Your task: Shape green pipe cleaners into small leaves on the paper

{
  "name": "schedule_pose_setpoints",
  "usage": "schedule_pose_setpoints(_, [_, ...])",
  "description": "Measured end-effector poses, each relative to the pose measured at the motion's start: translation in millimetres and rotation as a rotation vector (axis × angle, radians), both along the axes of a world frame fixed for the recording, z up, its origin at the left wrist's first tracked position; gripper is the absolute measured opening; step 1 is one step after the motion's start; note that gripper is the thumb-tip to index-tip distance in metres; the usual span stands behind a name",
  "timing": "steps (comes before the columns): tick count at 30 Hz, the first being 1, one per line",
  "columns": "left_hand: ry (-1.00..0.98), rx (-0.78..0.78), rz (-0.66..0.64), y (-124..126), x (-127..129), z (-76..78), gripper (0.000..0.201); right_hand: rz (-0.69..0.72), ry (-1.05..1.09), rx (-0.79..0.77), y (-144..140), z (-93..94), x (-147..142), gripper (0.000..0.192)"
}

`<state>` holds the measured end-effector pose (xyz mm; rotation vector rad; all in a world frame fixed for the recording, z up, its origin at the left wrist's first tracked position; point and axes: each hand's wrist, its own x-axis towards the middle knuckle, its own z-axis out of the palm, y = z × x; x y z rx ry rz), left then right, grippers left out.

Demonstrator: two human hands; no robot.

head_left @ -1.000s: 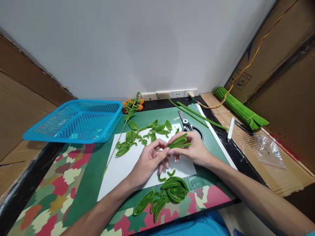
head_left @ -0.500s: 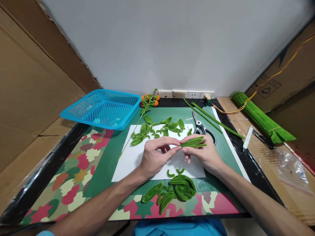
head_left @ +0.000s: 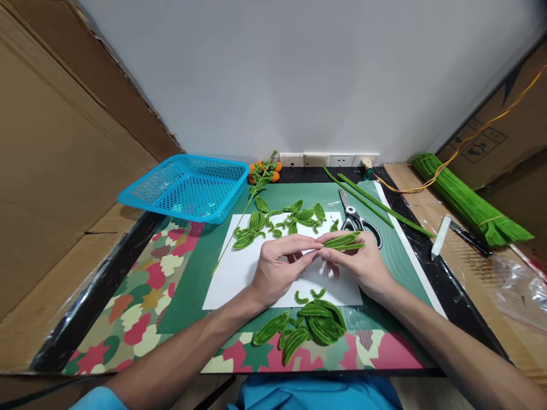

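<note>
Between my two hands is a small bunch of green pipe cleaners, held above a white sheet of paper. My left hand pinches its left end between thumb and fingertips. From the other side, my right hand grips the bunch with the thumb below and fingers behind, its free ends pointing right. Beyond the hands lie fuzzy green leaf shapes and short curled bits on the paper. Closer to me rests another pile of green leaf shapes.
Black-handled scissors and two long green pipe cleaners lie behind my right hand. A blue basket stands back left, beside a stem with orange flowers. At right are a green pipe-cleaner bundle and a white stick-like tool.
The whole scene has shifted slightly right in view as the camera turned. Both hands still hold the pipe cleaners, with the fingers drawn slightly closer together.
</note>
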<state>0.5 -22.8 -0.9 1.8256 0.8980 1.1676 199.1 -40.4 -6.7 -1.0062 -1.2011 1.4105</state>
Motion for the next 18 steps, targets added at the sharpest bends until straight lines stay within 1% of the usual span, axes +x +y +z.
schedule_pose_setpoints(5, [-0.035, -0.062, -0.038, -5.3, 5.0, -0.7, 0.012, -0.036, 0.008, 0.014, -0.2, 1.4, -2.4, 0.036])
schedule_pose_setpoints(7, [-0.05, -0.081, -0.019, -6.8, 6.5, -1.9, 0.012, -0.037, 0.028, 0.002, -0.6, 1.5, -3.6, 0.037])
schedule_pose_setpoints(11, [-0.085, -0.1, 0.048, -6.9, 7.9, -4.6, 0.011, 0.004, 0.047, -0.042, -1.7, 0.3, -4.5, 0.04])
schedule_pose_setpoints(15, [-0.126, -0.097, 0.062, -5.3, 9.2, -6.4, 0.009, -0.001, 0.078, -0.03, -2.8, -1.3, -4.8, 0.037])
schedule_pose_setpoints(18, [-0.124, -0.161, 0.055, -4.7, 10.3, -5.4, 0.009, -0.021, 0.132, -0.013, -3.1, -2.2, -5.6, 0.033])
